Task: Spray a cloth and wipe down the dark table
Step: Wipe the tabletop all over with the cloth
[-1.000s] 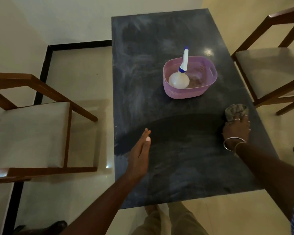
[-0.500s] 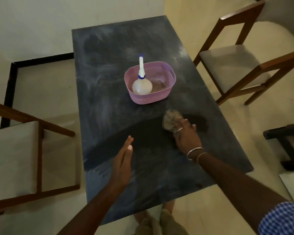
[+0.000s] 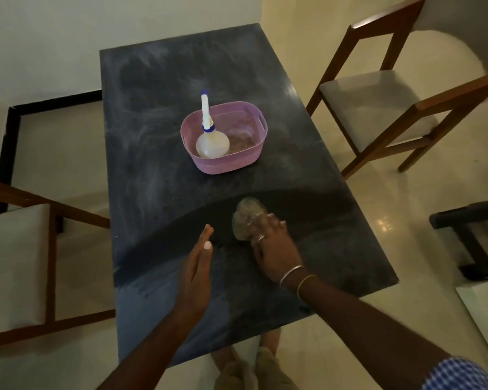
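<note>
The dark table (image 3: 158, 175) runs away from me, streaked pale over its far half and darker and wet-looking in a curved band near me. My right hand (image 3: 273, 251) presses a crumpled grey-brown cloth (image 3: 247, 218) onto the table at the edge of that dark band, fingers over the cloth. Just left of it, my left hand (image 3: 197, 271) hovers over the table with fingers straight and together, holding nothing. A white spray bottle (image 3: 210, 142) with a blue collar stands in a pink basket (image 3: 245, 161) at the table's middle.
A wooden chair with a pale seat (image 3: 378, 108) stands right of the table, another (image 3: 14, 263) to the left. A dark low stand (image 3: 471, 232) is on the floor at right. My feet (image 3: 248, 364) show below the table's near edge.
My right hand has swept the cloth leftward from the table's right edge to the middle, leaving a darker wiped strip. The left hand has stayed open beside it.
</note>
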